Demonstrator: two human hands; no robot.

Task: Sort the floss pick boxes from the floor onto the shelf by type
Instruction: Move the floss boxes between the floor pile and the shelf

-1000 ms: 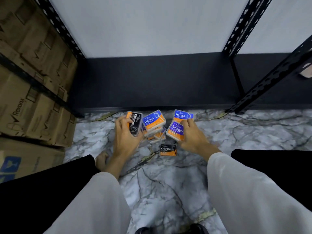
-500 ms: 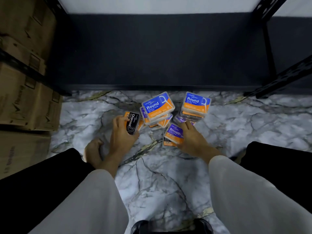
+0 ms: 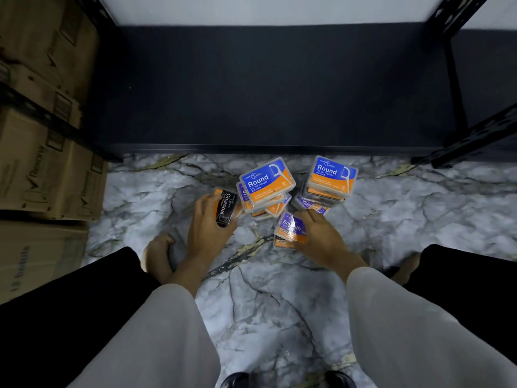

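Observation:
Several floss pick boxes lie on the marble floor [image 3: 274, 298] in front of a black bottom shelf [image 3: 268, 88]. A blue "Round" box [image 3: 267, 182] tops a small heap in the middle. Another "Round" box [image 3: 331, 175] tops a stack to the right. My left hand [image 3: 207, 228] grips a black "Charcoal" box [image 3: 226, 210] at the heap's left side. My right hand [image 3: 321, 236] holds a purple "Smooth" box [image 3: 289, 229] low over the floor, with another box partly hidden under it.
Brown cardboard cartons [image 3: 42, 141] are stacked at the left beside the shelf post. A black perforated shelf upright [image 3: 475, 141] stands at the right. My knees in black trousers flank the boxes, and a bare foot [image 3: 158, 256] rests near my left hand.
The camera has tilted down and nearer, and the shelf fills more of the view. My right hand has lowered the Smooth box onto the spot where a Charcoal box lay. My left hand keeps its Charcoal box.

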